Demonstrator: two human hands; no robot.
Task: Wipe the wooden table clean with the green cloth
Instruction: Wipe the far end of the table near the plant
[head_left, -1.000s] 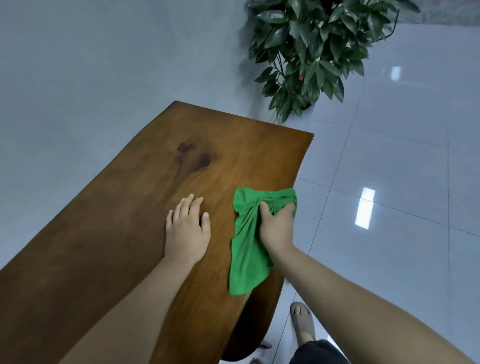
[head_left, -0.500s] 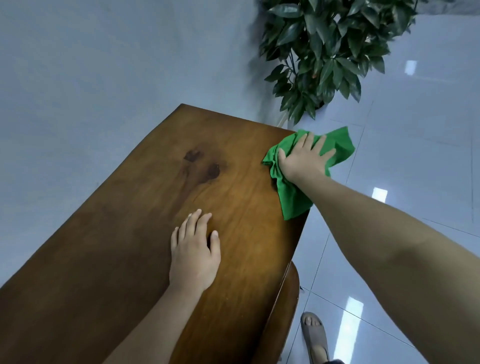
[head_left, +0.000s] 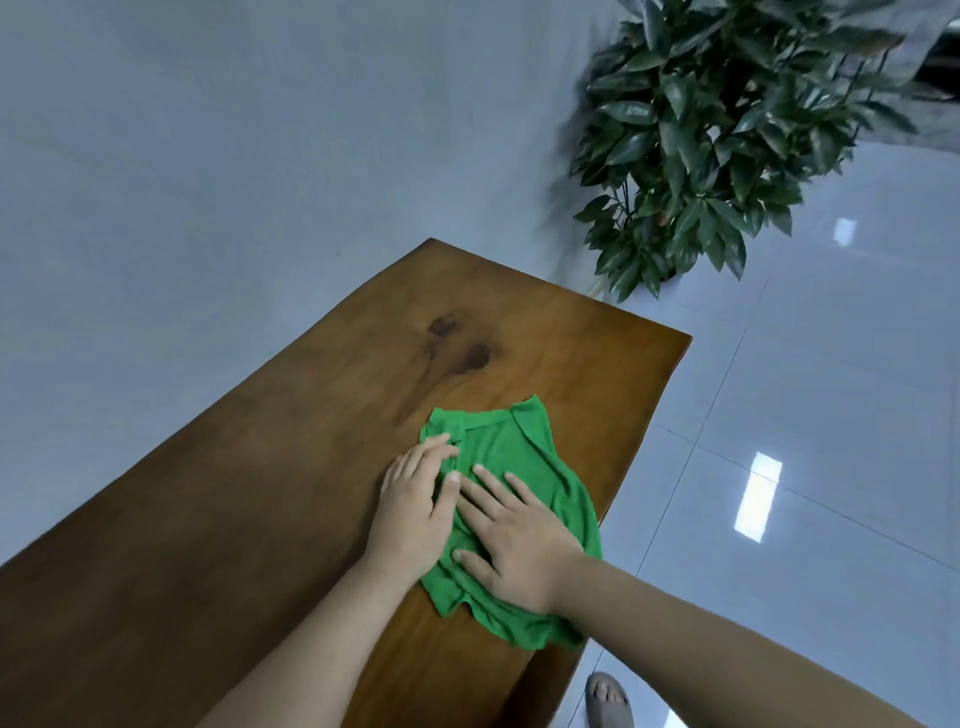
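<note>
The green cloth (head_left: 519, 447) lies spread and rumpled on the brown wooden table (head_left: 234, 545), near the table's right edge. My right hand (head_left: 514, 545) presses flat on the cloth's middle with its fingers spread. My left hand (head_left: 415, 509) lies flat beside it on the left; its fingertips and thumb overlap the cloth's left border. The cloth's near corner reaches the table's right edge. Part of the cloth is hidden under my right palm.
Two dark knots (head_left: 460, 345) mark the wood beyond the cloth. A leafy potted plant (head_left: 717, 140) stands on the glossy tiled floor (head_left: 831, 415) past the table's far end. A grey wall runs along the left. My sandalled foot (head_left: 608, 699) shows below the table's right edge.
My right hand has drawn the cloth back from the table's far right corner toward me and now lies flat on it. My left hand now touches the cloth's left border.
</note>
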